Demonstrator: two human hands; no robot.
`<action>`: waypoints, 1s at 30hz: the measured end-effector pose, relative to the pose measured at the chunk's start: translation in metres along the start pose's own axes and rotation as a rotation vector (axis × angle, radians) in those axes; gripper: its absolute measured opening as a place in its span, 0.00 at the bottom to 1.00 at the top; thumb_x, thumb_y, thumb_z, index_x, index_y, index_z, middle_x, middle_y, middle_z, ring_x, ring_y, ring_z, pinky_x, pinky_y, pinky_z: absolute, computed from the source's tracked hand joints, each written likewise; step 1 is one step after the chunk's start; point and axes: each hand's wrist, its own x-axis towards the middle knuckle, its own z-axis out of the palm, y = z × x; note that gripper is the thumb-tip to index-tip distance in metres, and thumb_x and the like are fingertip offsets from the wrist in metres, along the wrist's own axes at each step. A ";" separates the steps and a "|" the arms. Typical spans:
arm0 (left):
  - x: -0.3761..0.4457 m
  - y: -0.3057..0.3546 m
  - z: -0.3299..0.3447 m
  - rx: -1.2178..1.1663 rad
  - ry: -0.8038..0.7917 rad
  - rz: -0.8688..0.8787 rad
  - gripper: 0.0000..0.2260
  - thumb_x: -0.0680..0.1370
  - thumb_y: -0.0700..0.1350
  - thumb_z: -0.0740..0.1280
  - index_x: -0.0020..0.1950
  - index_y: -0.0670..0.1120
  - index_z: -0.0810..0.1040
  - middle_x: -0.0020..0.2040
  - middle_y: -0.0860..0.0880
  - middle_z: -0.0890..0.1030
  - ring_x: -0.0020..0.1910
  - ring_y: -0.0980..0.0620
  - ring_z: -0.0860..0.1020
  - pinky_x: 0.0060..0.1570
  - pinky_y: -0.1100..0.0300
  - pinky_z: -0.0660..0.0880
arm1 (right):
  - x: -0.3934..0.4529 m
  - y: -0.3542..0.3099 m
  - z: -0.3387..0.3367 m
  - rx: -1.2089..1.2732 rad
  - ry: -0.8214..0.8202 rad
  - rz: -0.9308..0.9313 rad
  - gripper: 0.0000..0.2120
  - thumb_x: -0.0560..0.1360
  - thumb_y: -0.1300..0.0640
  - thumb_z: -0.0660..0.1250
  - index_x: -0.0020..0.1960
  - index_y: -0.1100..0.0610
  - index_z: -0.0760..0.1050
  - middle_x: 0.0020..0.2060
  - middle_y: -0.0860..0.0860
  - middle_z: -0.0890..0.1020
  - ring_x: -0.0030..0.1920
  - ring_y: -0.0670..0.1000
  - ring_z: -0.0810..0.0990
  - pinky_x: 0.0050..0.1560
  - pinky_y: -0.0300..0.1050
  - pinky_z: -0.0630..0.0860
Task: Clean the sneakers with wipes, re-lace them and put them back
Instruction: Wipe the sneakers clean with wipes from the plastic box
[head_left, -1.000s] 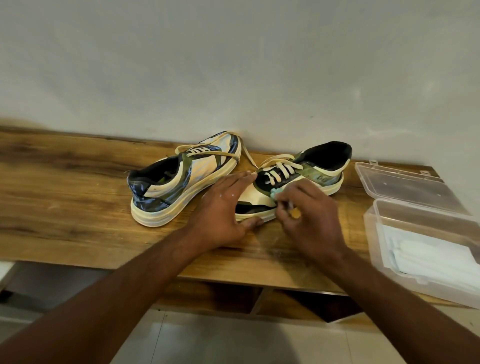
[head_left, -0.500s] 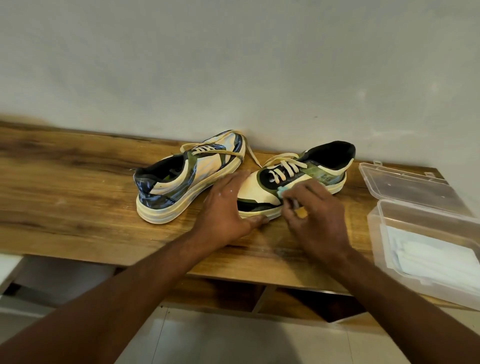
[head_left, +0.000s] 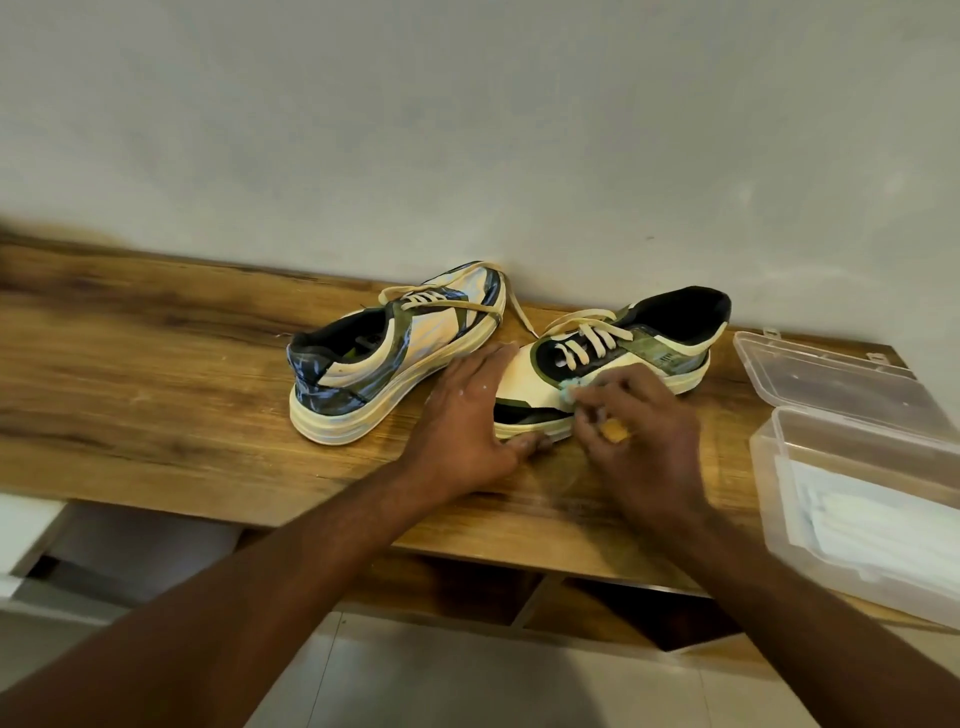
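— Hands?
— Right hand (head_left: 641, 431) pinches a wipe (head_left: 570, 388) on the near sneaker (head_left: 613, 364); left hand (head_left: 467, 415), fingers straight, steadies its toe.
— Facing?
— Toe toward the shelf (head_left: 156, 374) front edge, heel toward the wall — the far sneaker (head_left: 395, 353) reversed.

wooden shelf top (head_left: 156, 374): brown grain, runs left to right, far edge touching the wall | wall (head_left: 467, 130): plain pale grey, behind the shelf | open compartments (head_left: 597, 608): dark, under the shelf's near edge | tiled floor (head_left: 441, 686): light, nearest | white cabinet edge (head_left: 21, 540): near left
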 end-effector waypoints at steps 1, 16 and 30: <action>0.001 -0.001 0.001 -0.007 -0.002 -0.006 0.47 0.68 0.61 0.81 0.82 0.51 0.64 0.79 0.52 0.69 0.77 0.52 0.64 0.78 0.54 0.63 | 0.004 0.007 -0.006 0.007 0.050 0.048 0.11 0.72 0.68 0.77 0.53 0.61 0.85 0.49 0.52 0.81 0.47 0.48 0.79 0.46 0.35 0.79; 0.013 -0.009 -0.004 -0.053 -0.053 0.002 0.47 0.64 0.61 0.84 0.79 0.54 0.69 0.75 0.54 0.73 0.74 0.53 0.70 0.74 0.53 0.69 | 0.001 0.007 -0.005 0.022 -0.027 0.057 0.08 0.73 0.66 0.76 0.50 0.59 0.82 0.50 0.51 0.80 0.48 0.47 0.78 0.44 0.45 0.81; 0.014 -0.008 -0.008 -0.079 -0.056 -0.002 0.46 0.63 0.61 0.84 0.78 0.56 0.69 0.75 0.55 0.74 0.73 0.54 0.70 0.74 0.52 0.69 | 0.015 0.012 -0.013 -0.016 -0.021 0.093 0.08 0.73 0.66 0.76 0.51 0.58 0.82 0.50 0.50 0.79 0.48 0.46 0.77 0.45 0.41 0.80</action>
